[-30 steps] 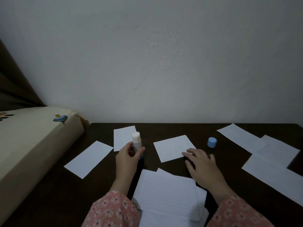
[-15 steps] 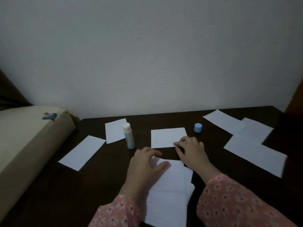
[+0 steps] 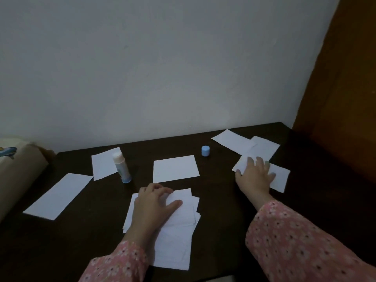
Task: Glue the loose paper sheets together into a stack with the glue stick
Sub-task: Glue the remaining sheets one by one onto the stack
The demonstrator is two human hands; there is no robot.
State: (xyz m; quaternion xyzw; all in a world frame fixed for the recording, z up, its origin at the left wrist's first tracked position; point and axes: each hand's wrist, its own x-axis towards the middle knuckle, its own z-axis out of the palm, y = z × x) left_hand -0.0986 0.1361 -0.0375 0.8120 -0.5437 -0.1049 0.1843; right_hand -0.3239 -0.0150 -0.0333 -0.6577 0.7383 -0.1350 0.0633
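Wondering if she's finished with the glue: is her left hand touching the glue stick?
Apart. In the head view the left hand rests on the paper stack, with dark table between it and the upright glue stick.

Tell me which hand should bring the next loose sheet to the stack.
Probably the right hand: it already lies flat on a loose sheet at the table's right. The left hand rests on the stack, steadying it.

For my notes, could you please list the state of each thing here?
Glue stick: upright, uncapped, untouched.
Cap: off, standing alone.
Stack: uneven, pressed by left hand.
Right hand: flat on a right sheet.
Middle sheet: flat, untouched.
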